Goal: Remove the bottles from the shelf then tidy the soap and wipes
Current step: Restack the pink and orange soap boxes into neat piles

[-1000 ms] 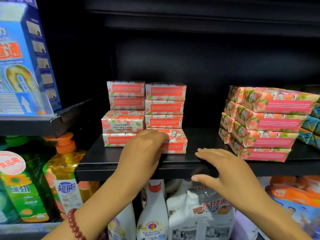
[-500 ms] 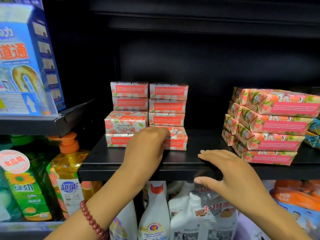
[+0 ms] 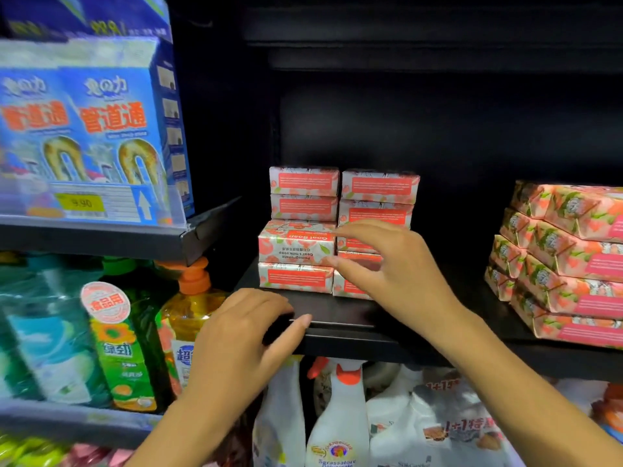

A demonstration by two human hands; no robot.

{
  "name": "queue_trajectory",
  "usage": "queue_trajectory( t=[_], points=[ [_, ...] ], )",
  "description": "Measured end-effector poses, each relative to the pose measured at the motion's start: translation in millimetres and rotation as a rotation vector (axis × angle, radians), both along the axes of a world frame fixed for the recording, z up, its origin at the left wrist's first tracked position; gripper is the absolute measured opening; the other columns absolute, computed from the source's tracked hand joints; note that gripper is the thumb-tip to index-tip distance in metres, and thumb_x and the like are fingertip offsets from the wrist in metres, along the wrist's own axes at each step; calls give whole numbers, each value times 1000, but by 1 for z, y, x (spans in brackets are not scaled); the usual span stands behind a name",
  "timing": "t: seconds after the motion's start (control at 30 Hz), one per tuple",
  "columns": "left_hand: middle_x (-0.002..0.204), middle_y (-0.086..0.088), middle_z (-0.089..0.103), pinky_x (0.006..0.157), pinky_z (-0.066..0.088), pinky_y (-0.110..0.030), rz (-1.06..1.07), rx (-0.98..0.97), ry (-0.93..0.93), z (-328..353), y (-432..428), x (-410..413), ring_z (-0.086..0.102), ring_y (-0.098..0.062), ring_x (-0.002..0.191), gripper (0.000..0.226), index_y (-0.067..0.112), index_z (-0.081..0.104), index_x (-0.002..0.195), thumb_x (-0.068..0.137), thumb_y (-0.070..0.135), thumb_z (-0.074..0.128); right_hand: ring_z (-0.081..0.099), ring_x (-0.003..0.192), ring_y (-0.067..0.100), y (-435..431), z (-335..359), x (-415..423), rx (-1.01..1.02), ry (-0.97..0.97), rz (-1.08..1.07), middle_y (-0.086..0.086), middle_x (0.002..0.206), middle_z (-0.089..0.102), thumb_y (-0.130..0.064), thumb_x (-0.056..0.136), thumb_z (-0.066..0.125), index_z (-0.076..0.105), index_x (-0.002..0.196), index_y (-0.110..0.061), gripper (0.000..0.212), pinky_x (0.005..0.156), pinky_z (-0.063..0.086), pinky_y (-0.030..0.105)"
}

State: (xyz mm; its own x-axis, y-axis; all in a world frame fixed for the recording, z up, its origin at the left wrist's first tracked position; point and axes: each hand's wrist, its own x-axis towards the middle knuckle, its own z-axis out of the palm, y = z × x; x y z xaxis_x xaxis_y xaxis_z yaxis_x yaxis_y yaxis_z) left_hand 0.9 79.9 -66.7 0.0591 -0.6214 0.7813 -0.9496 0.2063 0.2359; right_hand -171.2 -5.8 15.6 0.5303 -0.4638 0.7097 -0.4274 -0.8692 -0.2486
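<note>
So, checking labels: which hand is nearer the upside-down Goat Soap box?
Right. Right hand at the right edge of the Goat Soap box; left hand on the shelf lip below.

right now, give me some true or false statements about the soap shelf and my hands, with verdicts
1. The soap boxes stand in two stacks side by side. True.
2. The left hand grips a soap box. False: it rests on the front edge of the black shelf.
3. The right hand is in front of the right stack. True.
4. Bottles stand beside the soap on that shelf. False: the bottles are on lower shelves.
5. The Goat Soap box reads upside down. True.
</note>
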Motion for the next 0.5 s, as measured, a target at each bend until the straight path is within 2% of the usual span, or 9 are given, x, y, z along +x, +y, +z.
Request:
queue_trajectory(
  t=[0.07, 0.1, 0.17, 0.23, 0.4, 0.5],
  points=[
    [86, 12, 67, 75, 43, -16, -22, 12, 31, -1, 3, 5, 57, -3, 85, 36, 21, 71, 86, 86, 51, 51, 51, 113, 6, -10, 7, 24, -17, 125, 12, -4, 123, 60, -35, 86, 64, 59, 124, -17, 43, 95, 37, 11],
    [87, 13, 67, 78, 41, -12, -29, 19, 44, -1, 4, 6, 56, 0, 87, 36, 22, 71, 88, 85, 52, 51, 51, 114, 12, -16, 8, 34, -35, 202, -3, -2, 124, 59, -37, 87, 62, 57, 125, -16, 43, 96, 41, 23],
    [91, 15, 69, 85, 36, -4, -40, 25, 55, -1, 7, 6, 55, 0, 93, 38, 24, 73, 92, 84, 54, 52, 52, 111, 18, -23, 8, 49, -75, 327, -51, 1, 120, 59, -40, 88, 59, 57, 121, -14, 42, 91, 45, 35],
    [93, 15, 70, 88, 33, -1, -57, 26, 58, -2, 8, 7, 54, 1, 96, 38, 24, 73, 94, 84, 54, 53, 50, 111, 19, -26, 5, 57, -91, 379, -84, 2, 117, 59, -41, 88, 58, 55, 120, -14, 42, 90, 44, 34],
    [94, 15, 71, 88, 37, -4, -84, 28, 89, -3, 8, 10, 56, 3, 96, 42, 24, 75, 96, 83, 57, 53, 43, 119, 14, -26, 9, 58, -68, 348, -56, -3, 126, 54, -44, 82, 65, 53, 127, -20, 52, 96, 36, 28],
    [93, 15, 71, 87, 36, -1, -93, 40, 103, -3, 7, 9, 55, 2, 97, 44, 23, 75, 96, 82, 58, 52, 46, 111, 14, -31, 16, 60, -14, 412, -57, -3, 120, 54, -49, 80, 65, 52, 126, -23, 54, 90, 40, 28]
  ],
)
